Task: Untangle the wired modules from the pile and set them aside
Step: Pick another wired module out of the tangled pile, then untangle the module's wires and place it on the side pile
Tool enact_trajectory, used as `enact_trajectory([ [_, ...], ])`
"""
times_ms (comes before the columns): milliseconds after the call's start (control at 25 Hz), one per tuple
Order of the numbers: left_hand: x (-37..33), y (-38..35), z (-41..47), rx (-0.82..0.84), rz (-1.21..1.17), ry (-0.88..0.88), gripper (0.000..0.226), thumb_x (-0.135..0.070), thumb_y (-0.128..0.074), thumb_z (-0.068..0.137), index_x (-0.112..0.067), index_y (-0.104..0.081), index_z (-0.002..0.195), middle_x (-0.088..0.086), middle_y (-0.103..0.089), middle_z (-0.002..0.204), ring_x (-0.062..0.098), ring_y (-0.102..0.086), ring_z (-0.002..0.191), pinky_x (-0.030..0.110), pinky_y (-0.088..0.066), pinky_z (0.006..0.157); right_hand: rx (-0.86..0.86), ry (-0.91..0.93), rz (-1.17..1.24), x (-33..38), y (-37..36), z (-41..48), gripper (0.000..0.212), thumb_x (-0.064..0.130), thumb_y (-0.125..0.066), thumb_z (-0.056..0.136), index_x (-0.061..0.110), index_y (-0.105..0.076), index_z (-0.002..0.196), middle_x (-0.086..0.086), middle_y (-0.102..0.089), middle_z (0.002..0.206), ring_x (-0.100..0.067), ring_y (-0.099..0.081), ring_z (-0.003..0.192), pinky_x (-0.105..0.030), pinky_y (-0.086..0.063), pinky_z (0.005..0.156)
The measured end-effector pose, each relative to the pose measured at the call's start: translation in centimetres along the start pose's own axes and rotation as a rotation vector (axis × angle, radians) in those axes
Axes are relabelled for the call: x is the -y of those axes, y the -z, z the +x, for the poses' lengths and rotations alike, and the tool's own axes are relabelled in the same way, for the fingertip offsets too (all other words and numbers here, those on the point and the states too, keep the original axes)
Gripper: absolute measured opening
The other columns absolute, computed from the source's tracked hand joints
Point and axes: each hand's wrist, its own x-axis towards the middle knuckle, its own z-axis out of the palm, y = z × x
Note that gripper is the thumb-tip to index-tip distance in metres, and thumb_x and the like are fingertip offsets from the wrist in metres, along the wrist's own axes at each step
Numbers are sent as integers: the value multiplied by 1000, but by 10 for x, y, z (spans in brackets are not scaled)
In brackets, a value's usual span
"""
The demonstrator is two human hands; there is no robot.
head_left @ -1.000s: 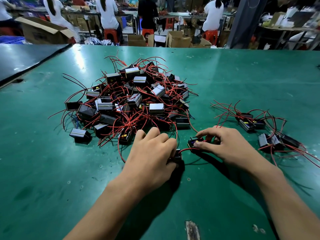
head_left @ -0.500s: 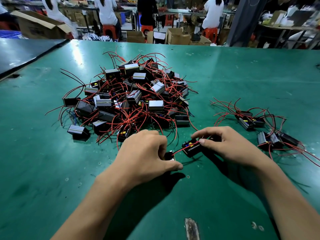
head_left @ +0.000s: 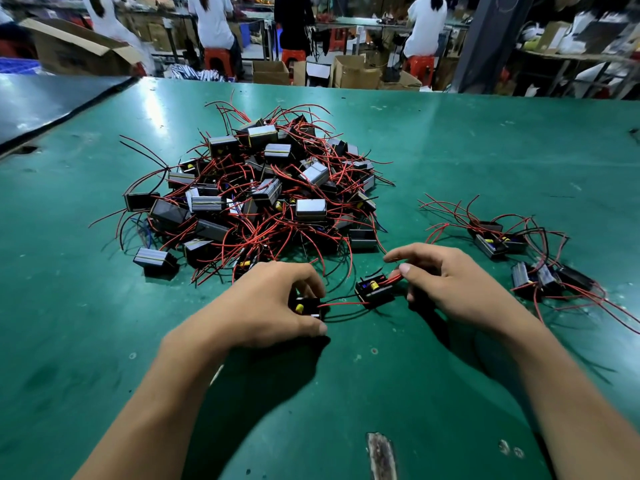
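Early days imo: just a few black boxy red-wired modules (head_left: 498, 242) set aside on the right, most sit in the big tangled pile (head_left: 263, 195) further back, left hand (head_left: 270, 306) curled round one small black module (head_left: 308, 306), right hand (head_left: 450, 285) pinching the red wires (head_left: 393, 279) of a second module (head_left: 374, 292).

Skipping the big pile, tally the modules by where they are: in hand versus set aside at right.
In hand: 2 (left module in left hand, right module by its wires in right hand)
Set-aside modules: 6 visible
Total: 8
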Motion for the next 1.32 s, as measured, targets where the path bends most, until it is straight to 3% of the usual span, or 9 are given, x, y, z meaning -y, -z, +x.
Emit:
enact_trajectory([
  [160, -14, -13, 1, -177, -18, -59, 44, -56, -73, 78, -28, -69, 112, -13, -69, 102, 6, -61, 96, 28, -50, 88, 10, 31, -4, 4, -4, -2, 24, 9, -58, 100, 29, -72, 102, -7, -73, 80, -14, -64, 62, -25, -52, 64],
  [280, -28, -27, 6, -324, 50, -140, 43, -56, -68, 83, -30, -68, 117, -11, -66, 102, 11, -59, 99, 32, -48, 87, -4, 81, -50, 7, -11, -3, 20, 12, -63, 97, 29, -73, 101, -2, -76, 85, -20, -67, 71, -34, -55, 75],
  [440, -35, -38, 14, -446, -59, -165, 16, -38, -69, 88, -24, -76, 94, -7, -68, 87, 15, -62, 85, 35, -50, 77, 5, 136, -102, 8, -16, -3, 18, 13, -66, 95, 26, -75, 102, -3, -76, 87, -29, -69, 86, -48, -55, 86],
  [560, -32, -36, 16, -533, -262, -65, 12, -32, -72, 86, -21, -77, 83, -9, -70, 72, 3, -61, 68, 24, -50, 68, -8, 114, -103, 5, -13, -2, 18, 14, -66, 95, 29, -75, 100, 1, -76, 86, -27, -68, 85, -47, -55, 85],
  [680, -24, -33, 14, -486, -400, 38, 15, -32, -73, 86, -20, -77, 77, -9, -66, 57, -2, -54, 51, 11, -40, 53, 1, 71, -77, 2, -8, -1, 19, 12, -66, 95, 29, -75, 99, 1, -77, 88, -29, -68, 90, -47, -53, 88],
  [800, -23, -29, 13, -375, -662, 97, 10, -23, -74, 87, -17, -78, 80, -4, -74, 68, 2, -67, 61, 14, -51, 58, 13, 29, -48, 3, -6, -1, 18, 12, -68, 93, 29, -74, 97, 0, -77, 89, -29, -70, 89, -45, -54, 91],
  [1040, -26, -22, 11, -239, -1049, 146, 7, -6, -72, 86, -6, -69, 92, 15, -76, 82, 18, -73, 75, 21, -55, 66, -93, -59, -124, 2, -3, -1, 8, 27, -77, 86, 32, -75, 92, 5, -69, 72, -7, -58, 65, -23, -46, 69],
  [1240, -26, -21, 11, -263, -970, 140, 19, -13, -73, 87, -14, -65, 104, 8, -77, 81, 26, -72, 86, 38, -52, 86, -46, -182, 106, 9, -7, -5, 17, 20, -71, 92, 22, -67, 108, -7, -74, 66, -15, -58, 46, -20, -41, 42],
  [1320, -27, -22, 11, -326, -890, 125, 20, -17, -74, 87, -20, -65, 104, 4, -77, 78, 26, -72, 87, 33, -53, 81, -7, -160, 111, 13, -10, -6, 23, 19, -68, 94, 24, -61, 116, -10, -72, 64, -20, -50, 39, -19, -37, 36],
])
